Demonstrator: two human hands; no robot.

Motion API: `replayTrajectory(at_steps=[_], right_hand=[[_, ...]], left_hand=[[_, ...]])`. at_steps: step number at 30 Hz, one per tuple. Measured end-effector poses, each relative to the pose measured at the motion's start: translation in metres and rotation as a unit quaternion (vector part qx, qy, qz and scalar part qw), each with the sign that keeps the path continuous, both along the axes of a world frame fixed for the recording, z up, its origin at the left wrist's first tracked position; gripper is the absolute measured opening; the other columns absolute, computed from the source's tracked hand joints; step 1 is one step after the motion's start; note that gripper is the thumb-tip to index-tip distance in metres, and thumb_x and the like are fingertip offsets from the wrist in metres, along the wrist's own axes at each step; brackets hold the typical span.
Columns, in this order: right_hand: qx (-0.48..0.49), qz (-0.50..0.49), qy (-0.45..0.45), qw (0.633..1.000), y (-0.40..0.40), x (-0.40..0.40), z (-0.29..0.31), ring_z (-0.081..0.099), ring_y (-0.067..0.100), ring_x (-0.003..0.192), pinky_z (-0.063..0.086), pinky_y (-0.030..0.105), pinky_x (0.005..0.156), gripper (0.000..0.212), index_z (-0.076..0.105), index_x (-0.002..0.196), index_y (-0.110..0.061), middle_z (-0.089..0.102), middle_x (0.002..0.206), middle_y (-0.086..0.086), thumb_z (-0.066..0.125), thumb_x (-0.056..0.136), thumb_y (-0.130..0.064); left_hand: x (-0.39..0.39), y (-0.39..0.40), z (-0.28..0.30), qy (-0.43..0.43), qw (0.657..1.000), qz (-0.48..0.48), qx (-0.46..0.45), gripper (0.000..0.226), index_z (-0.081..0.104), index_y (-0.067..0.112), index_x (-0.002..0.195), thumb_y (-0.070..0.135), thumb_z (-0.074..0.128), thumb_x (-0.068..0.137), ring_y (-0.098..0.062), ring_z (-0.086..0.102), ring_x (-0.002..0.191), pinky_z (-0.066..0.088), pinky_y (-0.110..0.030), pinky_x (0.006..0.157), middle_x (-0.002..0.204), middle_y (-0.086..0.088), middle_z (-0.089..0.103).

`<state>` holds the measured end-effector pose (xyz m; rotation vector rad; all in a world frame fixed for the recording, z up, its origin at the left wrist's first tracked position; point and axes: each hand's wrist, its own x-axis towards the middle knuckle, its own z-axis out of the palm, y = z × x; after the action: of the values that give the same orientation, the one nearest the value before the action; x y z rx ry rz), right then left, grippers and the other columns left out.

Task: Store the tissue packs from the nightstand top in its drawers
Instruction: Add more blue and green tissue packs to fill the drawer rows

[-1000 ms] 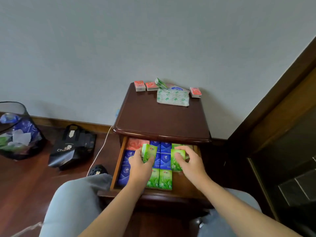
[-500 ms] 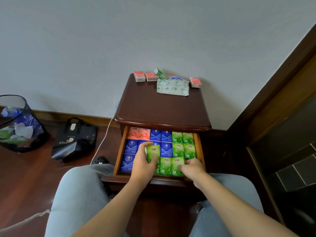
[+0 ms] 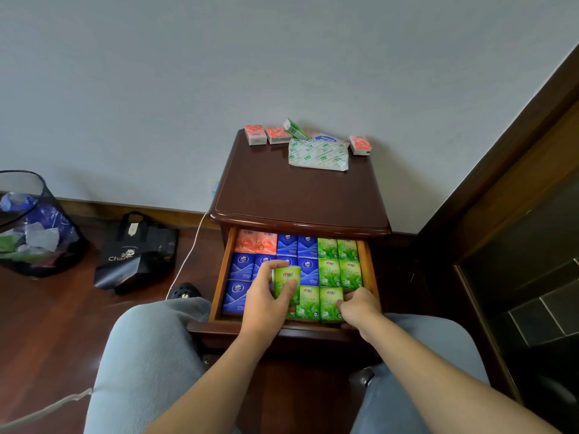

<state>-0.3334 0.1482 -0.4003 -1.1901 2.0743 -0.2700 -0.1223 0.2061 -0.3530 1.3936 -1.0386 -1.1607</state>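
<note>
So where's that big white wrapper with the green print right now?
The white wrapper lies flat at the back of the nightstand top, near the wall, between two pink packs on its left and another pink pack on its right.

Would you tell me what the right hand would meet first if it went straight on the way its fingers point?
Probably the green tissue pack in the drawer's front row; the right hand already seems to touch it.

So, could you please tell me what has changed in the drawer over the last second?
The right hand has let go of its green pack, which now lies in the front row, and moved to the drawer's front right corner. The left hand still holds its green pack. The packs on the nightstand top stayed put.
</note>
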Motion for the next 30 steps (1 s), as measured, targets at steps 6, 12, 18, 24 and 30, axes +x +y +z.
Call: replayTrajectory(at_steps=[6, 12, 18, 24, 30], right_hand=[[-0.013, -0.012, 0.025, 1.000, 0.000, 0.002, -0.003, 0.068, 0.035, 0.111, 0.063, 0.048, 0.087, 0.021, 0.077, 0.105, -0.011, 0.073, 0.111, 0.012, 0.074, 0.094, -0.029], [-0.034, -0.029, -0.012, 0.999, 0.004, 0.002, 0.000, 0.072, 0.031, 0.100, 0.064, 0.047, 0.082, 0.018, 0.080, 0.103, -0.013, 0.075, 0.106, 0.008, 0.077, 0.091, -0.026], [-0.039, 0.079, 0.092, 0.992, 0.012, 0.000, 0.035, 0.069, 0.025, 0.108, 0.059, 0.035, 0.082, 0.025, 0.071, 0.117, -0.024, 0.072, 0.116, -0.001, 0.065, 0.095, -0.036], [-0.203, 0.258, -0.100, 0.939, 0.027, -0.010, 0.069, 0.064, 0.001, 0.104, 0.056, 0.023, 0.091, 0.068, 0.051, 0.142, -0.035, 0.057, 0.131, -0.021, 0.084, 0.083, -0.039], [-0.244, 0.312, -0.120, 0.910, 0.028, -0.016, 0.092, 0.050, -0.004, 0.133, 0.047, 0.022, 0.107, 0.097, 0.039, 0.146, -0.050, 0.047, 0.145, -0.030, 0.087, 0.065, -0.071]], left_hand=[[-0.001, 0.000, 0.000, 0.002, 1.000, -0.004, 0.001, 0.031, 0.059, 0.046, 0.117, 0.027, 0.073, 0.096, -0.011, 0.076, 0.088, 0.065, -0.037, 0.063, 0.099, 0.022, 0.068], [-0.002, -0.001, -0.002, 0.007, 1.000, 0.004, -0.002, 0.032, 0.059, 0.044, 0.118, 0.026, 0.073, 0.096, -0.007, 0.074, 0.086, 0.064, -0.031, 0.060, 0.102, 0.007, 0.066], [-0.001, -0.009, 0.000, 0.047, 0.998, 0.005, 0.051, 0.032, 0.058, 0.043, 0.117, 0.023, 0.072, 0.097, -0.012, 0.075, 0.089, 0.065, -0.037, 0.063, 0.115, -0.002, 0.065], [-0.015, -0.031, 0.021, 0.235, 0.945, 0.022, 0.225, 0.021, 0.058, 0.030, 0.122, 0.029, 0.064, 0.102, -0.027, 0.071, 0.086, 0.060, -0.033, 0.059, 0.114, -0.010, 0.066], [-0.046, -0.032, 0.040, 0.336, 0.899, -0.149, 0.239, 0.042, 0.069, 0.010, 0.125, 0.038, 0.070, 0.094, -0.031, 0.077, 0.094, 0.063, -0.048, 0.083, 0.111, -0.013, 0.077]])
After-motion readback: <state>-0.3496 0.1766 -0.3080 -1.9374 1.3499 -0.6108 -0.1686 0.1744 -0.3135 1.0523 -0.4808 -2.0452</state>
